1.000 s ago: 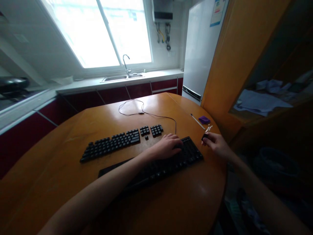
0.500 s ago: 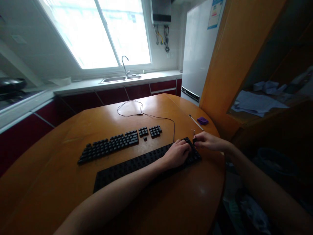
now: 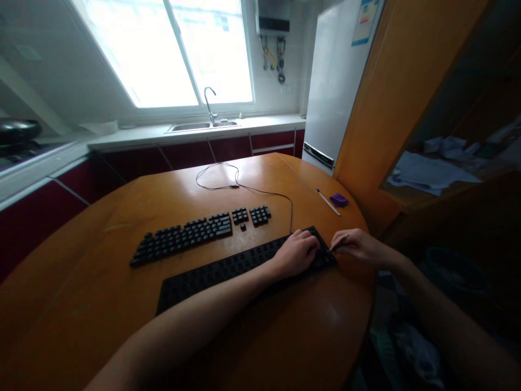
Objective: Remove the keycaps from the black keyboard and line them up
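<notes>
A black keyboard base (image 3: 228, 269) with its keycaps off lies on the round wooden table (image 3: 122, 304). My left hand (image 3: 297, 252) rests on its right end, fingers curled over the far edge. My right hand (image 3: 360, 244) is pinched closed on a small thin wire tool (image 3: 339, 243), whose tip touches the keyboard's right end. The removed black keycaps (image 3: 183, 236) lie in rows just beyond the base, with one single cap (image 3: 243, 226) apart.
A thin cable (image 3: 244, 187) loops across the far side of the table. A purple object (image 3: 338, 199) and a white stick (image 3: 328, 202) lie at the right rim. Behind are a sink (image 3: 199, 126), a white fridge (image 3: 337, 81) and a wooden cabinet (image 3: 391, 98).
My right hand moved left from the table's rim and lowered the tool to the keyboard's right end. My left hand slid right along the keyboard and settled on that end.
</notes>
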### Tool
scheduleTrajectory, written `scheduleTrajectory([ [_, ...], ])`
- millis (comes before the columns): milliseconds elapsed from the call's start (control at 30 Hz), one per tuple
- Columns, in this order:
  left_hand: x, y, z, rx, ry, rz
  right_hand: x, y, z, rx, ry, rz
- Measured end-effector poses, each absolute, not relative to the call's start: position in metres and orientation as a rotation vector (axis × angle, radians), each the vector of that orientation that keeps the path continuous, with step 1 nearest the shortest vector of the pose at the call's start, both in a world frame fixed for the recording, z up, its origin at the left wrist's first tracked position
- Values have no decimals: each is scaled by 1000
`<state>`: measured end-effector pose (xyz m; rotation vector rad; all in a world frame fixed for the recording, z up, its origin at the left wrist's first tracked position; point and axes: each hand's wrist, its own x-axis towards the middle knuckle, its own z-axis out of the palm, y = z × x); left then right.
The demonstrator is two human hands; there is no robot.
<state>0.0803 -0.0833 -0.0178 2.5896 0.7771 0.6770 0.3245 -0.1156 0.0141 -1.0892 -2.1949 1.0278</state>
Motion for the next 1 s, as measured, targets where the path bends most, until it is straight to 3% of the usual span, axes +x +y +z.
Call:
scheduleTrajectory([
  [600, 92, -91, -6, 2597, 972, 506, 307, -123, -38, -1235, -1925, 699],
  [1000, 97, -92, -12, 2546, 1000, 572, 297, -125, -34, -1301, -1835, 662],
])
